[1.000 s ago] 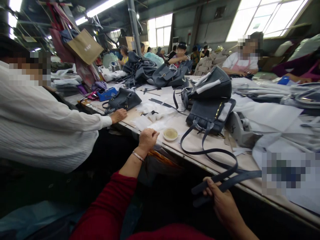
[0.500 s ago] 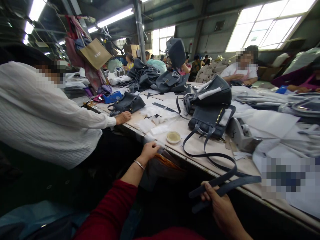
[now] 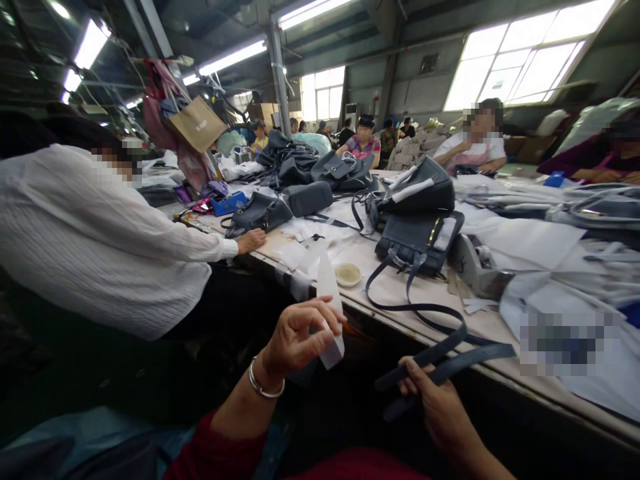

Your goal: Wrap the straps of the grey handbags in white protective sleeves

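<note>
My left hand [image 3: 303,333], with a silver bangle at the wrist, pinches a white paper strip [image 3: 327,283] upright in front of the table edge. My right hand [image 3: 425,387] grips two dark blue straps [image 3: 450,357] near their ends, below the edge. These straps run up in loops to a dark blue handbag [image 3: 410,243] with a gold zip, lying on the table. A second dark bag [image 3: 425,187] with white wrapping rests behind it. Near my left hand a round shallow dish [image 3: 347,274] stands at the table edge.
A co-worker in a white sweater [image 3: 115,233] sits at left, one hand on the table. Several dark bags [image 3: 290,163] are piled farther back. A grey metal tape dispenser-like block [image 3: 477,267] and white sheets [image 3: 540,247] lie at right. More people sit across the table.
My left hand has risen from the table edge toward me, now with the white paper strip. My right hand keeps the straps. A dark bag held up across the table is now down on it.
</note>
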Demonstrator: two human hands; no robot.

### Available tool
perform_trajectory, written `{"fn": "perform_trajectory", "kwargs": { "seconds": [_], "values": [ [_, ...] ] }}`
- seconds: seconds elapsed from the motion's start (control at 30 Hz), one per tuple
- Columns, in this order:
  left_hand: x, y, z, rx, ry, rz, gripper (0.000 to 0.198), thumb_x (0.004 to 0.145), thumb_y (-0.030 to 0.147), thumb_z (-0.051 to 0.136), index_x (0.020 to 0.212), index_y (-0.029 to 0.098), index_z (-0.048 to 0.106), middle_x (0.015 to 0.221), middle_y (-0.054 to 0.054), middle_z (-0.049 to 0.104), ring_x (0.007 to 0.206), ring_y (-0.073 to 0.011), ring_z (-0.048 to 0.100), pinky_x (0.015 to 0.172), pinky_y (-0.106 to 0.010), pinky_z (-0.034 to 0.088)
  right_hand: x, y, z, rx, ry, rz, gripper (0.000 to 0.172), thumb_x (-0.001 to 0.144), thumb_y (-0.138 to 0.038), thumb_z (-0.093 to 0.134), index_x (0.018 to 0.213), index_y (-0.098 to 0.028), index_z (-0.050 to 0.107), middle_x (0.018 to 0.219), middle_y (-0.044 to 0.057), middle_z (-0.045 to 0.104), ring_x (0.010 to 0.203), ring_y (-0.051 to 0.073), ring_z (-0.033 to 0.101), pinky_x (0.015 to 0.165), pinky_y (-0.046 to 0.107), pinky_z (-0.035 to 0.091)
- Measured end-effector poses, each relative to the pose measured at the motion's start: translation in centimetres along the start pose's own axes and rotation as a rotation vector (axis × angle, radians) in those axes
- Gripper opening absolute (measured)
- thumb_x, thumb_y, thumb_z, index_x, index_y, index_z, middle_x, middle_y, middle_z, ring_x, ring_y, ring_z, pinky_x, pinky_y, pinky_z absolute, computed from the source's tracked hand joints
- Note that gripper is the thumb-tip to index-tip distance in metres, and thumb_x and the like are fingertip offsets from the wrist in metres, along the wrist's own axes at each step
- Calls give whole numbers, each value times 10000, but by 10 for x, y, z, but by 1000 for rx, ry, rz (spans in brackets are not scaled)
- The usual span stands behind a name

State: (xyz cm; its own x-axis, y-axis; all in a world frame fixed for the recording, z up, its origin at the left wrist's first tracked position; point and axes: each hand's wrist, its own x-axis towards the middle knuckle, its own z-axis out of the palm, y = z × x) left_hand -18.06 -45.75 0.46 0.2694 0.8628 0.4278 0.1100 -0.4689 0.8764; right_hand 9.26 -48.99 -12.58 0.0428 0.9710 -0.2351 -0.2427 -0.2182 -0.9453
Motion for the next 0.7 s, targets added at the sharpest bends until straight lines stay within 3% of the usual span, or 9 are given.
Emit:
{"fn": "perform_trajectory", "kwargs": {
  "seconds": [0.1, 0.2, 0.27, 0.33, 0.4, 0.47, 0.53, 0.6, 0.7],
  "values": [
    [-14, 25, 13, -266, -177, -131, 544, 750, 702, 600, 790, 180, 750, 877, -133, 729, 831, -287, 688, 870, -447, 519, -5, 0, -5, 3, -4, -2, 333, 817, -498, 695, 747, -174, 667, 589, -24, 452, 590, 144, 472, 607, 300, 399],
    [-20, 27, 29, -314, -266, -294, 601, 779, 692, 579, 923, 143, 777, 981, -158, 721, 885, -296, 680, 790, -390, 534, -9, -2, -9, 33, -44, -3, 347, 810, -503, 699, 726, -168, 659, 582, -22, 446, 584, 147, 474, 595, 299, 403],
    [-19, 10, 42, -266, -142, -438, 479, 794, 559, 652, 964, 126, 766, 963, -142, 724, 851, -252, 672, 743, -336, 531, -12, -7, -11, 47, -82, -18, 359, 810, -510, 694, 705, -170, 650, 574, -19, 450, 586, 152, 480, 596, 301, 409],
    [-18, -14, 59, -271, 92, -595, 380, 758, 430, 720, 979, 122, 746, 887, -105, 724, 724, -183, 649, 619, -265, 508, -15, -15, -13, 12, -112, -27, 368, 815, -521, 684, 710, -170, 659, 595, -6, 497, 611, 158, 499, 621, 300, 421],
    [-20, -36, 78, -305, 255, -696, 352, 732, 359, 736, 996, 126, 725, 838, -74, 713, 614, -130, 605, 508, -214, 455, -18, -22, -14, -38, -158, -13, 371, 825, -534, 669, 775, -168, 694, 689, 26, 593, 697, 178, 548, 689, 308, 446],
    [-26, -49, 95, -325, 282, -734, 333, 736, 322, 723, 1008, 131, 713, 824, -57, 707, 570, -109, 581, 468, -196, 432, -21, -25, -15, -42, -224, 20, 371, 818, -532, 679, 883, -170, 727, 851, 62, 674, 838, 212, 593, 795, 332, 464],
    [-33, -51, 109, -330, 233, -737, 308, 760, 305, 696, 1015, 133, 708, 822, -54, 712, 574, -110, 587, 477, -199, 445, -23, -25, -13, 14, -267, 81, 391, 789, -510, 721, 1008, -186, 730, 962, 73, 701, 936, 236, 608, 881, 366, 461],
    [-38, -49, 118, -296, 136, -708, 291, 793, 298, 663, 1029, 135, 711, 836, -60, 725, 603, -122, 608, 510, -210, 464, -24, -24, -11, 96, -266, 154, 416, 744, -497, 769, 1024, -191, 733, 933, 63, 713, 911, 233, 626, 888, 385, 471],
    [-46, -47, 125, -87, -8, -554, 238, 832, 260, 623, 1015, 153, 733, 896, -71, 741, 732, -155, 656, 641, -241, 510, -22, -23, -9, 217, -232, 177, 362, 715, -501, 790, 870, -176, 749, 811, 40, 704, 804, 200, 632, 844, 362, 494]
  ]
}}
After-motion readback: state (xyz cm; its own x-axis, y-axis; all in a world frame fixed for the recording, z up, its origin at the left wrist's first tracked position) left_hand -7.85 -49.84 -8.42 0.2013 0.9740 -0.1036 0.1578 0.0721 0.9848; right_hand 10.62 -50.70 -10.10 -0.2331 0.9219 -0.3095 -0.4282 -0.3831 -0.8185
